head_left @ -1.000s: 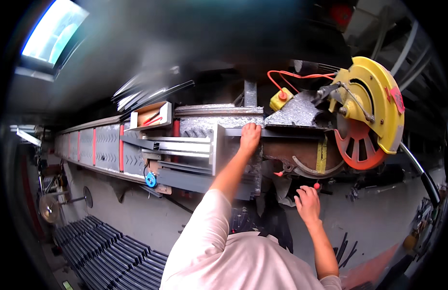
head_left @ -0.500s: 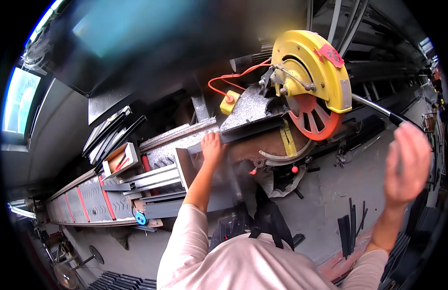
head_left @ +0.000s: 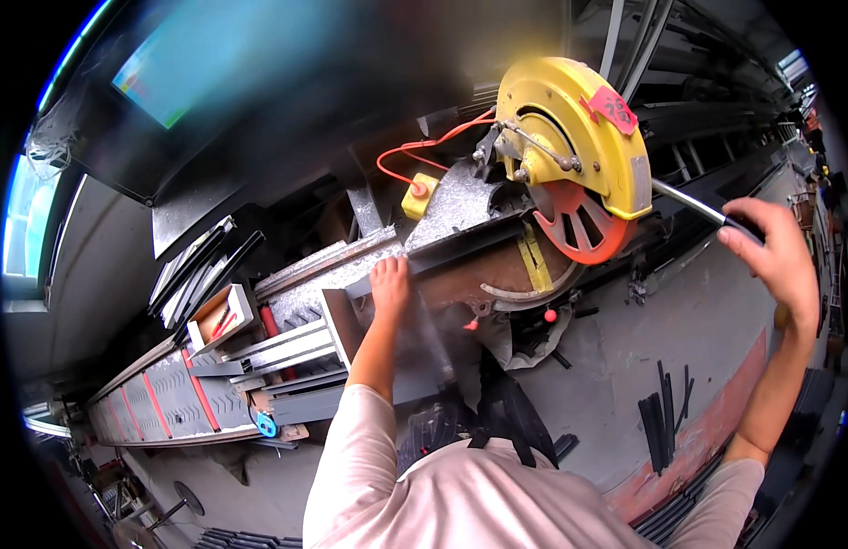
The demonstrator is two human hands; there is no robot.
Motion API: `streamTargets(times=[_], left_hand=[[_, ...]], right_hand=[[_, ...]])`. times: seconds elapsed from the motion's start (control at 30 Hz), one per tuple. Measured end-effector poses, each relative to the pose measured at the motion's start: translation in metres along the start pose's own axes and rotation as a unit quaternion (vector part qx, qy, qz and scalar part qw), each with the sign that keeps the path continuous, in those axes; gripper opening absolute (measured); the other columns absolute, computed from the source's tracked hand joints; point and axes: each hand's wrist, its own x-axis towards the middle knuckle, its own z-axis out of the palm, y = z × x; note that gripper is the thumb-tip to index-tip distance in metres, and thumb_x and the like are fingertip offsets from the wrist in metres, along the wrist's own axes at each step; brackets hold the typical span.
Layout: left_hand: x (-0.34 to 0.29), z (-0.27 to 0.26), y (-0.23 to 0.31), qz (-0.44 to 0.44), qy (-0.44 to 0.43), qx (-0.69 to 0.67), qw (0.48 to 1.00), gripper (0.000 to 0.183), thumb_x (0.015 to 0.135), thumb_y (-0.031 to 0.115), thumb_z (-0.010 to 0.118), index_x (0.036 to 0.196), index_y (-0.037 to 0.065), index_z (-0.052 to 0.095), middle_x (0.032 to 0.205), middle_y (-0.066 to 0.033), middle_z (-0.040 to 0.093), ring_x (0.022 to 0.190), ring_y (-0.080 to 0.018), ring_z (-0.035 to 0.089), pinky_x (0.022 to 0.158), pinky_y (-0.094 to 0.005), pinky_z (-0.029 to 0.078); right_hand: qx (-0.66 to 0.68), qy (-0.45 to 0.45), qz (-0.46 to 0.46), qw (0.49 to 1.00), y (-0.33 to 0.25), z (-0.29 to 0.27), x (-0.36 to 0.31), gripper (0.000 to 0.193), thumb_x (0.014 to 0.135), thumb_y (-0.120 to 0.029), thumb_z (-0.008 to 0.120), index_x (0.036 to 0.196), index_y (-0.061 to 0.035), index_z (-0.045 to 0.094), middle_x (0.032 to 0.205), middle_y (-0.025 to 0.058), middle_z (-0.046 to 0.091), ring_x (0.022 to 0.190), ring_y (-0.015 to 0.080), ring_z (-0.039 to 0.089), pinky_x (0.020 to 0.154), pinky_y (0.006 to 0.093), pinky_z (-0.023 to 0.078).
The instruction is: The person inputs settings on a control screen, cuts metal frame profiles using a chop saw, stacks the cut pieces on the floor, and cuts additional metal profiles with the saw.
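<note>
Workshop, grey floor (head_left: 607, 380) — loose black strips (head_left: 664, 421) near right. Left hand (head_left: 390, 285): fingers together over a dark, straight-edged bar (head_left: 469, 244) on the bench, left of the orange slotted disc (head_left: 584, 227); any grip underneath cannot be told. Right hand (head_left: 777, 249): fingers and thumb curled about the black grip (head_left: 743, 229) of a smooth metal lever (head_left: 687, 202). Step, as judged: steadying bar, taking lever; next move calls for firm hold, left fingers well off the disc. Far: scuffed yellow rounded guard (head_left: 570, 114) — thin orange cable (head_left: 424, 144).

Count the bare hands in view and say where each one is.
2: the left hand on the dark bar, the right hand at the handle of the yellow saw.
</note>
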Motion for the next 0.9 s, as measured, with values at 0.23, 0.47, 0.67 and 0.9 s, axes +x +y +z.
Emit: streamTargets(times=[0.23,0.47,0.67,0.9], left_hand=[[0.011,-0.024,0.006,0.042,-0.01,-0.051,0.998,0.042,0.076,0.038,0.067,0.102,0.007,0.055,0.094,-0.0113,0.053,0.093,-0.0298,0.051,0.079,-0.043,0.039],[0.007,-0.019,0.005,0.007,-0.032,-0.059,0.998,0.043,0.084,0.043,0.063,0.107,0.007,0.056,0.099,-0.011,0.055,0.099,-0.0305,0.051,0.083,-0.0434,0.038],[0.008,-0.023,0.006,-0.008,-0.06,-0.055,0.997,0.039,0.086,0.035,0.063,0.116,0.012,0.057,0.101,-0.0123,0.056,0.101,-0.0316,0.051,0.083,-0.0447,0.039],[0.01,-0.026,0.014,-0.006,-0.056,0.001,0.998,0.038,0.083,0.034,0.067,0.11,0.009,0.057,0.098,-0.0122,0.057,0.098,-0.0314,0.054,0.081,-0.045,0.041]], right_hand=[[-0.072,0.055,-0.011,0.996,0.049,0.08,-0.076,0.046,0.075,-0.02,0.074,0.115,-0.0011,0.06,0.092,0.0196,0.064,0.087,0.0376,0.062,0.077,0.0409,0.048],[0.112,0.015,0.154,0.982,0.078,0.17,-0.111,0.033,0.081,-0.015,0.071,0.107,-0.0016,0.057,0.066,0.0052,0.048,0.06,0.0136,0.046,0.058,0.0303,0.042],[0.092,-0.016,0.21,0.973,0.102,0.209,-0.12,0.026,0.083,-0.019,0.07,0.098,-0.0015,0.057,0.067,0.0117,0.056,0.059,0.0247,0.052,0.06,0.0359,0.045],[0.093,0.004,0.186,0.978,0.113,0.235,-0.124,0.024,0.083,-0.018,0.07,0.09,-0.0012,0.054,0.064,0.0115,0.053,0.057,0.0244,0.05,0.058,0.037,0.043]])
